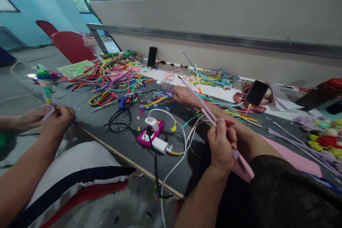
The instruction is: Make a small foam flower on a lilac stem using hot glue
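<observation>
My left hand (221, 144) is closed around two long lilac pipe cleaners (203, 104) that slant up and away over the table. A pink foam sheet (283, 154) lies under and beside that hand. My right hand (184, 94) reaches forward onto the dark table (125, 142) and rests at the edge of a tangle of coloured pipe cleaners (114, 74). Its fingers are buried among the strands, so their grip is hidden.
At the left, another person's two hands (50, 115) hold a green-topped pipe-cleaner stick (46, 85). A magenta power strip (149, 136) with white chargers and cables, a blue glue gun (123, 102), two phones (152, 56) (256, 92), fuzzy flowers (323, 139) and red chairs (71, 44) are around.
</observation>
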The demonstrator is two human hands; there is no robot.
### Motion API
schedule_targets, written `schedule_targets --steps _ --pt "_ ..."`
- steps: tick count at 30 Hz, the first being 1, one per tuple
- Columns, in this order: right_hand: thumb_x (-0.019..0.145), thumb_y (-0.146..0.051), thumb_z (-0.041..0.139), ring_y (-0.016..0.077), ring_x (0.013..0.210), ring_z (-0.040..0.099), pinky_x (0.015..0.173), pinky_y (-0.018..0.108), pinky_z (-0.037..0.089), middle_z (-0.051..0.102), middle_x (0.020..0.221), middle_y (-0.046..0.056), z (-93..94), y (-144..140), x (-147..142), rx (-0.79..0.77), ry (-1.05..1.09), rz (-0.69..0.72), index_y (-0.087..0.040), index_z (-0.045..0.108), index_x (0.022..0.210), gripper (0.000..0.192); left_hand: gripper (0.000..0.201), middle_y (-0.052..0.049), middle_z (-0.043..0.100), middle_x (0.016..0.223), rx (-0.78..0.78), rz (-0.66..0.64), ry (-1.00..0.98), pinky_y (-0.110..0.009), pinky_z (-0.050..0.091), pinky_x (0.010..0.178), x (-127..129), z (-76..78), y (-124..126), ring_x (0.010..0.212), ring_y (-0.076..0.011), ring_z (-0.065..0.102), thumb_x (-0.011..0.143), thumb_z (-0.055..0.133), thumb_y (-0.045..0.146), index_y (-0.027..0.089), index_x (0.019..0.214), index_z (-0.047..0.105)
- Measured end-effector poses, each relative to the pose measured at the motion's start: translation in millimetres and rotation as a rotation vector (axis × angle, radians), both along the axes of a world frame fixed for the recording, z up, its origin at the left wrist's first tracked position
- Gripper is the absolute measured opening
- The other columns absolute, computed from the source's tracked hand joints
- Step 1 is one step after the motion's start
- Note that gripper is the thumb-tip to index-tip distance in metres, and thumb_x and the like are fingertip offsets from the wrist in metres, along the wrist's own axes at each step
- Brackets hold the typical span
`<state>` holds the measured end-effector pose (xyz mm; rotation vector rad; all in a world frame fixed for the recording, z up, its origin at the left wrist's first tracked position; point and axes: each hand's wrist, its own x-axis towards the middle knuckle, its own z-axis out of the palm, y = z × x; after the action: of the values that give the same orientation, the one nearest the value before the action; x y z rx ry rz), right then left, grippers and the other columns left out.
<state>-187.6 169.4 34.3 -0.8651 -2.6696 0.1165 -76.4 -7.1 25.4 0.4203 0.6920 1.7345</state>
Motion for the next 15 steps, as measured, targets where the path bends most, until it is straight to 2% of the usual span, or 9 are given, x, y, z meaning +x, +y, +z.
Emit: schedule_targets --steps 3,5,8,10,15 --pt "0.086 -0.024 0.044 0.0174 0.084 0.057 0.072 0.033 0.046 0.06 0.09 0.006 14.1 20.5 5.0 0.02 0.116 -0.073 -0.012 0.057 0.095 0.019 0.035 0.006 0.038 0.044 -0.019 -0.016 -0.037 -0.016 0.02 0.033 -0.2 -2.9 3.5 0.032 -0.0032 0.029 0.076 0.05 0.049 0.015 0.076 0.055" --pt "0.082 -0.018 0.043 0.0145 0.072 0.057 0.064 0.027 0.045 0.06 0.074 0.003 28.9 33.6 15.3 -0.043 0.347 -0.097 -0.012 0.058 0.08 0.016 0.035 0.007 0.036 0.044 -0.043 -0.045 -0.1 -0.016 0.02 0.033 -1.4 -5.6 7.2 0.032 -0.0031 0.028 0.074 0.052 0.05 0.015 0.077 0.054" --pt "0.076 -0.016 0.045 0.0074 0.05 0.051 0.048 0.018 0.039 0.055 0.06 -0.003 51.3 44.6 37.8 -0.306 0.812 -0.05 -0.013 0.054 0.075 0.009 0.034 0.008 0.033 0.044 -0.067 -0.098 -0.218 -0.016 0.019 0.033 -3.6 -9.9 13.1 0.032 -0.0027 0.025 0.073 0.055 0.048 0.014 0.077 0.054" --pt "0.074 -0.015 0.048 0.0051 0.045 0.048 0.042 0.015 0.036 0.053 0.059 -0.005 63.6 44.8 55.3 -0.472 1.008 0.007 -0.015 0.053 0.08 0.008 0.033 0.008 0.033 0.044 -0.069 -0.115 -0.258 -0.016 0.019 0.034 -4.3 -12.2 16.1 0.033 -0.0025 0.025 0.072 0.056 0.046 0.014 0.076 0.054" --pt "0.072 -0.026 0.061 0.004 0.048 0.05 0.04 0.014 0.036 0.054 0.063 -0.004 86.6 30.9 102.2 -0.701 1.169 0.103 -0.014 0.057 0.081 0.015 0.031 0.008 0.034 0.044 -0.059 -0.122 -0.206 -0.016 0.016 0.033 -1.5 -16.3 18.8 0.033 -0.0027 0.025 0.072 0.056 0.045 0.014 0.075 0.053"
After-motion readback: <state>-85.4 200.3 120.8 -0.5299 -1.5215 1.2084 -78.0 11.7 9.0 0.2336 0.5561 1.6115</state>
